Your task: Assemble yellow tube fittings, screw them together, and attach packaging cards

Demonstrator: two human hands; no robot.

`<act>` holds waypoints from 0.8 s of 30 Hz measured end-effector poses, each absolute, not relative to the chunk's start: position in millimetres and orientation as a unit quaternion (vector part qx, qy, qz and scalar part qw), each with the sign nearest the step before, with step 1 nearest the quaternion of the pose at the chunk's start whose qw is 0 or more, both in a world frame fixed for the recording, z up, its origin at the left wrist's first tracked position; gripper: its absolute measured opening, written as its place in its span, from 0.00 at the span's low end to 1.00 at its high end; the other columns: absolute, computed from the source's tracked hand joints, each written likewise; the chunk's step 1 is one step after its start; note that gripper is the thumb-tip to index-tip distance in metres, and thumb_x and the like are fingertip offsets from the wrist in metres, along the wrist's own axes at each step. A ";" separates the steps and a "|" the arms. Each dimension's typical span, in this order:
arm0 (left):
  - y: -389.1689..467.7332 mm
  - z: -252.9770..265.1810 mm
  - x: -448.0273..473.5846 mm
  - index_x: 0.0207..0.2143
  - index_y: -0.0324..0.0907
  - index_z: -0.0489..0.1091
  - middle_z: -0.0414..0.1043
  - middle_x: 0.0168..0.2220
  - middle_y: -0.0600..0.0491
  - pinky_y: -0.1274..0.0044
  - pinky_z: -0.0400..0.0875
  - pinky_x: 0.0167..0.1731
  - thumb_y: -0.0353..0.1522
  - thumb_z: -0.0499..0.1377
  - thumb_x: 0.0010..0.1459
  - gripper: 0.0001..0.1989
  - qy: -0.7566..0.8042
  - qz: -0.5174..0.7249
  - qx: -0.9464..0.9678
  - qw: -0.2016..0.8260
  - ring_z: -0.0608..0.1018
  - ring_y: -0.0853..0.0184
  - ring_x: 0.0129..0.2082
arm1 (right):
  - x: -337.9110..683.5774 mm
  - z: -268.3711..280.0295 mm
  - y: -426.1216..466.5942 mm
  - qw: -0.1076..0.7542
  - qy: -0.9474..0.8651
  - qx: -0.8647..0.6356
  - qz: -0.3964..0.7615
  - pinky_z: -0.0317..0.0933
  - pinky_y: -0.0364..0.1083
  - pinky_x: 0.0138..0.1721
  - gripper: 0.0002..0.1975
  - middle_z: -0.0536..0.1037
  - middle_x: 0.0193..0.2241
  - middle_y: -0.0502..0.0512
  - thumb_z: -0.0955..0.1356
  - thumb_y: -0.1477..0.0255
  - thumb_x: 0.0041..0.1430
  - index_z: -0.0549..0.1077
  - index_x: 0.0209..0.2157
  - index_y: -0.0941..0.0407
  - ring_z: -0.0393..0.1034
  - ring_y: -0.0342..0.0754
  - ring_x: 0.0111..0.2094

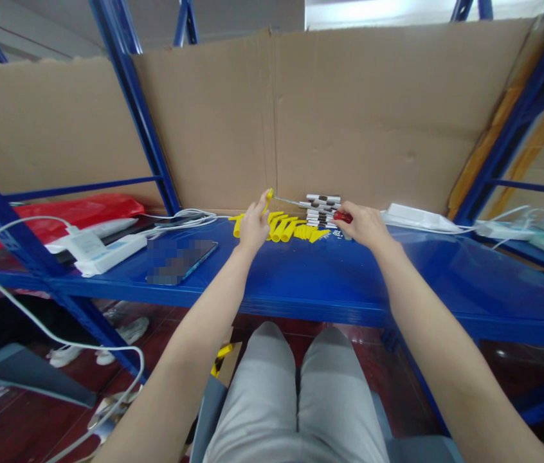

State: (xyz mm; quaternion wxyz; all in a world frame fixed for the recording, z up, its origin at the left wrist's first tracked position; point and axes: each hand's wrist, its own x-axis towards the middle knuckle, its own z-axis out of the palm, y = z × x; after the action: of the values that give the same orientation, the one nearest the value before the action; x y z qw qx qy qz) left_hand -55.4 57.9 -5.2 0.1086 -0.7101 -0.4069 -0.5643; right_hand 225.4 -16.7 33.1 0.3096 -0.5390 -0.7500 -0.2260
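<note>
Hands [361, 223]: screwdriver [343, 217] crosswise, shaft [290, 201] leftward.

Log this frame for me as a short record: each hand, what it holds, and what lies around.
Left hand: holds a yellow piece
Right hand: grips the red handle of a screwdriver
Shaft: points toward the yellow piece; contact unclear
Between hands: row of yellow parts, stack of white-and-dark pieces
Surface: blue shelf
Left side: phone, white power strip
Behind: cardboard
</note>
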 end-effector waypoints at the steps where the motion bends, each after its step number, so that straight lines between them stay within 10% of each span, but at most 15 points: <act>1: 58.3 -5.1 -55.7 0.63 0.45 0.63 0.76 0.45 0.45 0.71 0.72 0.46 0.35 0.49 0.65 0.24 -0.409 -0.562 -0.712 0.102 0.79 0.58 0.47 | 225.0 33.0 -16.9 0.307 -0.753 -0.536 -0.226 0.54 0.46 0.31 0.09 0.81 0.33 0.59 0.67 0.63 0.61 0.74 0.38 0.53 0.74 0.55 0.35; 24: 55.9 -4.7 -52.5 0.61 0.47 0.66 0.77 0.42 0.48 0.75 0.72 0.42 0.31 0.51 0.64 0.24 -0.415 -0.563 -0.700 0.141 0.79 0.62 0.43 | 229.3 31.0 -11.7 0.319 -0.772 -0.513 -0.197 0.58 0.46 0.31 0.09 0.79 0.31 0.57 0.66 0.66 0.59 0.73 0.40 0.54 0.73 0.54 0.33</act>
State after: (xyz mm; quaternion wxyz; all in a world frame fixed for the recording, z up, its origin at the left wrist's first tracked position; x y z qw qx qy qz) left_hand -52.5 55.9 -4.7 0.1412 -0.7001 -0.4153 -0.5635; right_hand 229.3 -11.7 31.0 0.3193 -0.5128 -0.7722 -0.1970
